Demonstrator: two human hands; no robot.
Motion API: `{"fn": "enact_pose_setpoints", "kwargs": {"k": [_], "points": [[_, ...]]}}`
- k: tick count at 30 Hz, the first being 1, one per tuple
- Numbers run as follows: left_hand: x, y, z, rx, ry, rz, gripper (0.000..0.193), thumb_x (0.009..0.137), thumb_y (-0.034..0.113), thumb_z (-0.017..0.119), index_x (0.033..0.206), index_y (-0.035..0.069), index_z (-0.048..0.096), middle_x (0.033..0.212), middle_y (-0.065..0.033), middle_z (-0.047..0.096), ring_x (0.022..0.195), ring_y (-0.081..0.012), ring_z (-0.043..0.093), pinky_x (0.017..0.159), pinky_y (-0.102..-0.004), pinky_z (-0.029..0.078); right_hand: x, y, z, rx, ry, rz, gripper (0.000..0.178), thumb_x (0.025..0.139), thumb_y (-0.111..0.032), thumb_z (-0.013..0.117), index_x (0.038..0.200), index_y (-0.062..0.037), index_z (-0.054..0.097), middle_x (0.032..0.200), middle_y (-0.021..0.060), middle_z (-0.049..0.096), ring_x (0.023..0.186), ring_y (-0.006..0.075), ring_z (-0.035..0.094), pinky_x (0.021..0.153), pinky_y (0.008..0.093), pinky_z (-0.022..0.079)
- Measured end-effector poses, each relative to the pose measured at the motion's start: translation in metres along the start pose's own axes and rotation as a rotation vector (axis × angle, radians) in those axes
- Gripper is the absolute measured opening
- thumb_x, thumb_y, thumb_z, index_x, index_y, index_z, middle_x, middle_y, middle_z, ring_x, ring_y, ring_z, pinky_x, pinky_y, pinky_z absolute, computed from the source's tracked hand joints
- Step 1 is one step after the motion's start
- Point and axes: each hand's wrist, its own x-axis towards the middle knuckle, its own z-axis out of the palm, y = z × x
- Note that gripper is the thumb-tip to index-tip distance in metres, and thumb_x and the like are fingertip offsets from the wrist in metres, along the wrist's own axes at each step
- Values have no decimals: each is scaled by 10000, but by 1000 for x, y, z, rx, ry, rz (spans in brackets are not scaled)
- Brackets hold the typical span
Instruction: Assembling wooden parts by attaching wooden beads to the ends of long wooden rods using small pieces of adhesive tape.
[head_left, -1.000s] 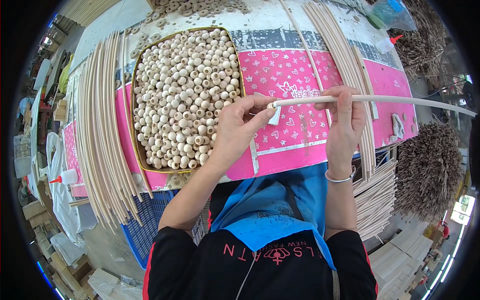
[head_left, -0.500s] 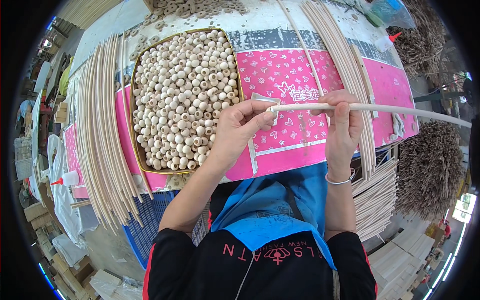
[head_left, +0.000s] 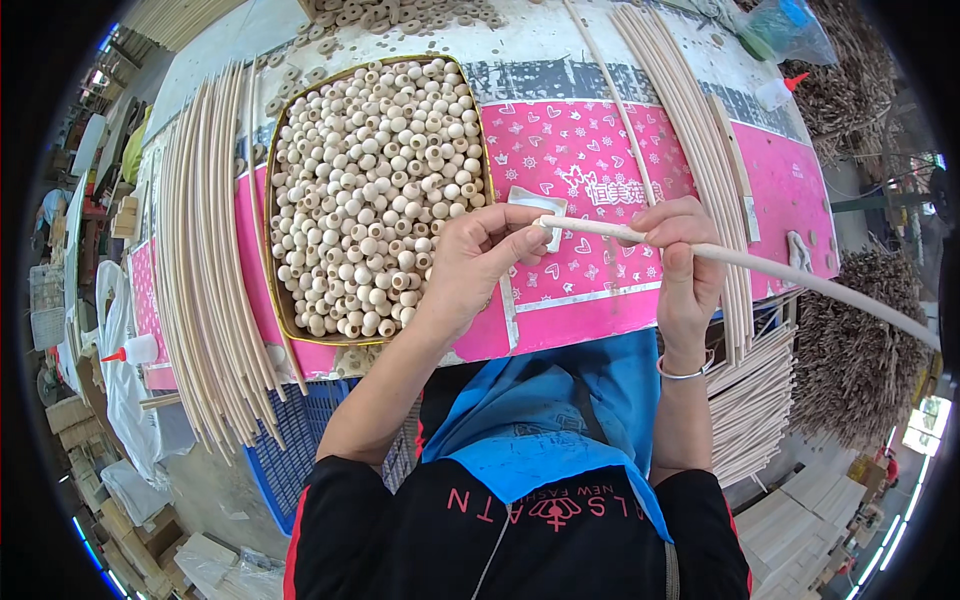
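Observation:
A long pale wooden dowel (head_left: 800,285) crosses in front of me over the table. Its left tip meets my left hand (head_left: 485,258), whose thumb and forefinger are pinched at that end. Whether anything else sits in that pinch is too small to make out. My right hand (head_left: 688,280) is closed round the dowel a little farther right, thumb underneath. From there the dowel slopes down to the right. Behind my left fingertips lies a small whitish sheet (head_left: 527,198). Left of my left hand stands a yellow-rimmed tray (head_left: 268,250) heaped with round wooden beads (head_left: 375,190), many showing holes.
Bundles of dowels lie at the left (head_left: 205,260) and right (head_left: 690,150) of the pink-covered table (head_left: 590,330). Small wooden rings (head_left: 375,12) are scattered at the back. Red-tipped glue bottles (head_left: 775,93) stand at both sides. A blue crate (head_left: 285,450) is below.
The dowel's right part has tilted downward. My right hand has dropped slightly with it, while my left hand keeps its pinch at the tip.

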Motion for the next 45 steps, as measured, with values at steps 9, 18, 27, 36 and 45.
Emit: {"fn": "enact_pose_setpoints", "kwargs": {"k": [9, 18, 27, 36, 45], "points": [[-5, 9, 5, 503, 64, 334, 219, 934, 47, 668, 1142, -16, 694, 943, -80, 686, 836, -167, 664, 755, -294, 529, -8, -7, -5, -44, -42, 12, 307, 1049, -290, 537, 951, -18, 642, 972, 129, 641, 917, 224, 658, 808, 361, 564], [-3, 10, 19, 471, 99, 553, 285, 931, -7, 642, 1215, 3, 675, 1046, -70, 654, 920, -150, 623, 776, -294, 523, -48, -1, 27, 261, 365, 160, 282, 1088, -272, 451, 1124, -19, 569, 1070, 125, 619, 994, 240, 663, 912, 424, 575], [15, -8, 54, -256, 123, 210, 499, 998, 48, 590, 1472, 42, 437, 1054, -51, 648, 1006, -140, 650, 898, -315, 581, -77, -69, -6, 13, -17, 915, 257, 1064, -126, 469, 1184, 15, 648, 975, 123, 698, 876, 187, 675, 799, 339, 556], [29, 22, 20, -215, 118, 216, 430, 1026, 85, 540, 1444, 23, 461, 1023, -74, 657, 951, -156, 670, 855, -321, 585, -176, -63, -115, -699, -52, 464, 263, 878, -31, 710, 1139, -2, 693, 764, 63, 547, 656, 145, 517, 591, 268, 388], [44, 29, 15, -101, 23, 193, 326, 1097, 260, 426, 1156, 19, 637, 961, -81, 677, 932, -165, 678, 838, -317, 559, -213, -51, -102, -693, 66, 532, 170, 931, -35, 649, 1080, 32, 692, 728, 82, 550, 626, 177, 507, 563, 320, 376]]}}
